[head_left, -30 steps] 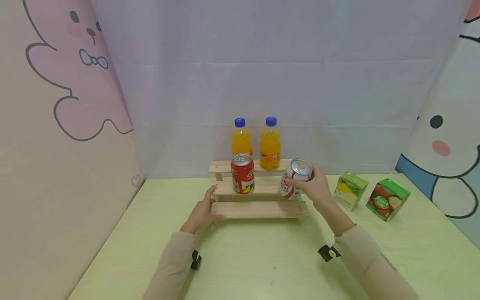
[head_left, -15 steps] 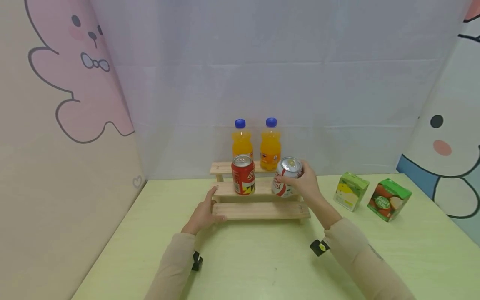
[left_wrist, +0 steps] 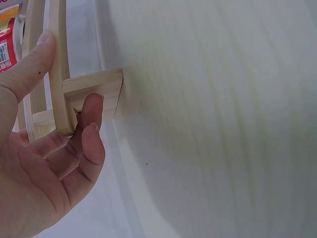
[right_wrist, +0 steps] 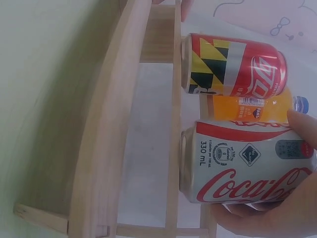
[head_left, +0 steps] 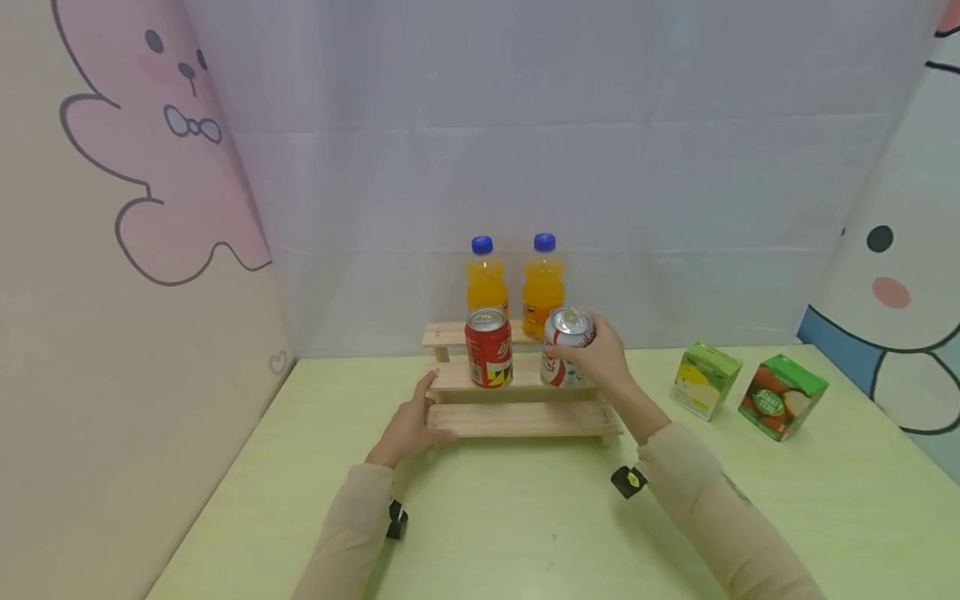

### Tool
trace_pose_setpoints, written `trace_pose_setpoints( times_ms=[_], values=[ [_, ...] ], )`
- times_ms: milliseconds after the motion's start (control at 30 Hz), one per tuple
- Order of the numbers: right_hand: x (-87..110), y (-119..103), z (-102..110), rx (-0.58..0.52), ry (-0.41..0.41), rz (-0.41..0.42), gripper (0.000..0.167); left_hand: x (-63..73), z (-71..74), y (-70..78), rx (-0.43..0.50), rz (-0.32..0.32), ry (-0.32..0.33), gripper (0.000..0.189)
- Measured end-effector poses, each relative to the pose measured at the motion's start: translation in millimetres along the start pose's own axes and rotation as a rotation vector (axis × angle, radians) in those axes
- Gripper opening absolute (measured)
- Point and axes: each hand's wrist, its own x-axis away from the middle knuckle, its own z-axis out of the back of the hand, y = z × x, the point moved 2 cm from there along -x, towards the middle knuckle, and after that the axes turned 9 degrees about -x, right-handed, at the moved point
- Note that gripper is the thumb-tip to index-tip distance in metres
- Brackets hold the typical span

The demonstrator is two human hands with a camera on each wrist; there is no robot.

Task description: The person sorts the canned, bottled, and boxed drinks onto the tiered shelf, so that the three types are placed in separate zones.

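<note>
My right hand [head_left: 603, 358] grips a white and red Coca-Cola can [head_left: 566, 350], fingers and thumb round its sides. In the right wrist view the can's base is right at the middle step of a three-tier wooden rack [head_left: 525, 419]. Beside it on that step, to the left, stands a red soda can [head_left: 489, 350], upright. My left hand [head_left: 408, 429] holds the rack's left end. The left wrist view shows its thumb over the front slat [left_wrist: 59, 89] and the fingers curled below. Two orange soda bottles [head_left: 487, 283] with blue caps stand on the top step.
To the right of the rack, a green and yellow juice carton [head_left: 703, 382] and a green and red juice carton [head_left: 782, 398] stand on the pale table [head_left: 495, 533]. A white curtain [head_left: 525, 150] hangs behind, with patterned side walls.
My right hand has carried the white can leftward, from the rack's right end to nearer the red can, and the can is more upright. The left hand stays on the rack.
</note>
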Motion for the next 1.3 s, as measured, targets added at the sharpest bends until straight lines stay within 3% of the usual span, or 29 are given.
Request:
trace_pose_setpoints(
  times_ms=[300,767,1300],
  values=[
    [-3.3,2,-3,0.051,-0.01,0.026,0.08,-0.2,-0.5,-2.1,-0.007,0.008,-0.006,0.103],
    [0.4,10,-6,0.055,0.055,0.186,0.078,1.0,1.6,2.8,-0.014,0.022,-0.011,0.103],
    [4.3,12,-3,0.055,0.056,0.176,0.084,-0.2,2.3,2.3,-0.025,0.02,-0.008,0.102]
  ],
)
